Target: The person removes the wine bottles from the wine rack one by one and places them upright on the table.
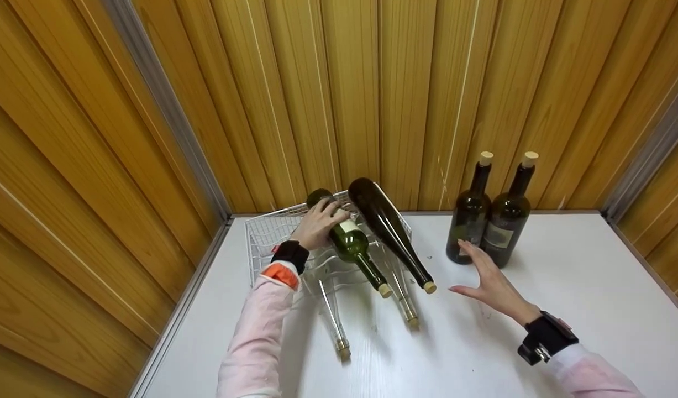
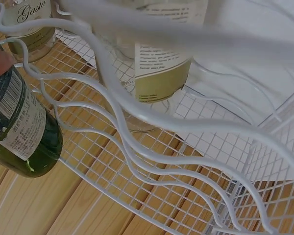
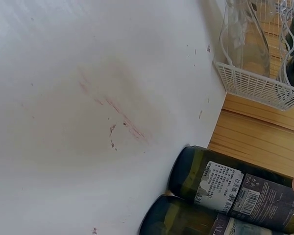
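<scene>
A green wine bottle [image 1: 351,243] with a pale label lies slanted on the white wire rack [image 1: 294,213], its corked neck toward the front. My left hand [image 1: 318,221] grips this bottle near its base. In the left wrist view the green bottle [image 2: 24,127] shows a barcode label, and a thumb lies on it at the left edge. Two dark corked wine bottles, a left one [image 1: 469,218] and a right one [image 1: 503,232], stand upright side by side at the back right. Held just in front of them is my right hand [image 1: 493,284], thumb and fingers spread, with nothing in it.
A darker bottle [image 1: 385,221] lies on the rack beside the gripped one. On the lower level are clear glass bottles, one with its neck [image 1: 332,318] jutting forward, another neck [image 1: 406,304] further right. Wood-patterned walls [image 1: 350,99] rise behind the white table [image 1: 427,359].
</scene>
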A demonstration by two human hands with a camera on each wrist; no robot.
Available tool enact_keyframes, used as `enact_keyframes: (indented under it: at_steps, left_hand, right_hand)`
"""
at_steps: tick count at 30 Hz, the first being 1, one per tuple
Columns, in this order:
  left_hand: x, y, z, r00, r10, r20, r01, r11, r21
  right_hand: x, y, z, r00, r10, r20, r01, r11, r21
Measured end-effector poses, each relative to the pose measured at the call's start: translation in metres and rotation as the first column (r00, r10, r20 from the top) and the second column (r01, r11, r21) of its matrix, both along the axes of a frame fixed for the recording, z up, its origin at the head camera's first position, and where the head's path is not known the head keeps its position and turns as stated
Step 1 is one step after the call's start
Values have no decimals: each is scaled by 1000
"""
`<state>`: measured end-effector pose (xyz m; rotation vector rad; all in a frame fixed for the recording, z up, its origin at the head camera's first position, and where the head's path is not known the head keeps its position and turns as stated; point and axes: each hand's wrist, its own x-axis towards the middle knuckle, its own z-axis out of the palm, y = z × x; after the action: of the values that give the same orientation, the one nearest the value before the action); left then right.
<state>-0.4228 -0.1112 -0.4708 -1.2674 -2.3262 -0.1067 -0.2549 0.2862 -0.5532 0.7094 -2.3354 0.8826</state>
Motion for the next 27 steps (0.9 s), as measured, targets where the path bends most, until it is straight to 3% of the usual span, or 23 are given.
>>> enact_keyframes:
  at_steps: [8, 19, 23, 27]
  left_hand:
    - [11, -12, 11, 996, 83, 34, -84, 996, 33]
    - [23, -18, 25, 983, 172, -60, -166, 982, 93]
    - [32, -10, 33, 976, 198, -94, -188, 976, 112]
    - [45, 3, 42, 969, 238, -68, -227, 964, 137]
  right_hand:
    - [-4, 2, 6, 1000, 0, -23, -1, 1000, -13]
    - [-9, 5, 17, 999, -35, 27, 38, 994, -103]
    - [-8, 4, 23, 994, -42, 98, 58, 983, -176]
    - [-6, 2, 33, 974, -22, 225, 78, 966, -246]
